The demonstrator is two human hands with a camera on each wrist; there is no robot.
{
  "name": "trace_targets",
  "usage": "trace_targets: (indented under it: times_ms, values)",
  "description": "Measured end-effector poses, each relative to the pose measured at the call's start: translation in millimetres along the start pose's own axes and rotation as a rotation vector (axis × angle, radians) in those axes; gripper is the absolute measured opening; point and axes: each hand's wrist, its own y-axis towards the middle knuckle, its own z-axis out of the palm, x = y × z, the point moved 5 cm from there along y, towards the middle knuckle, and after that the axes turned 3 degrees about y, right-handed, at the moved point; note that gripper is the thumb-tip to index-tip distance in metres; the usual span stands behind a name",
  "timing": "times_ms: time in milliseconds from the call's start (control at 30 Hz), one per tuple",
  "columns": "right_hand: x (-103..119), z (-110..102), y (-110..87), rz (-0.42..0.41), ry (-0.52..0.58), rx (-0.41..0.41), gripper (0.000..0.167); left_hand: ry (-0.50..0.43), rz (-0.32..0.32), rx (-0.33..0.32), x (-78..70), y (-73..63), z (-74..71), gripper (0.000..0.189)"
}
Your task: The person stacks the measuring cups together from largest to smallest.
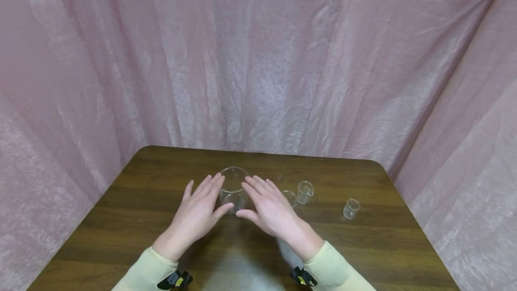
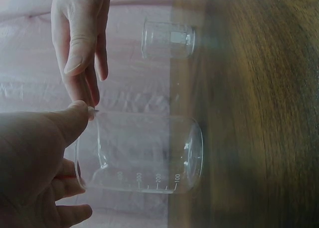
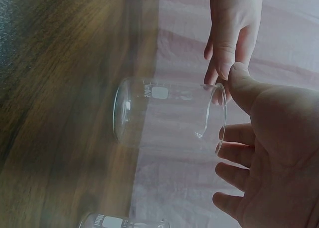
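A large clear glass beaker point(image 1: 234, 201) with white graduations stands upright on the table between both hands. My left hand point(image 1: 198, 214) is at the left of its rim, fingers extended and thumb pointing inward across the near side. On the opposite side, my right hand point(image 1: 274, 208) mirrors it, palm down with fingers straight. In the right wrist view the fingertips point(image 3: 234, 153) lie right at the rim of the beaker point(image 3: 169, 115). Both thumb tips come close together at the near side of the rim, which they overlap in the left wrist view.
Just right of my right hand, another glass beaker point(image 1: 290, 197) is partly hidden. Beside it stands a smaller beaker point(image 1: 304, 193), and a tiny one point(image 1: 351, 209) is farther right. Pink curtains point(image 1: 258, 57) hang behind the brown wooden table point(image 1: 161, 169).
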Motion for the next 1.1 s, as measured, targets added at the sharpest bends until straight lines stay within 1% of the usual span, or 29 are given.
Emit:
trace_targets:
  times_ms: [533,1100]
  values:
    - [-2.5,-4.1,-11.2,-0.009,0.005,-0.006,0.077,0.004,0.023,-0.006,-10.3,-2.4,0.3,0.082]
    - [-6.6,-10.3,-25.0,-0.019,0.007,-0.052,0.075,-0.020,0.041,-0.015,-20.6,-2.4,-0.8,0.080]
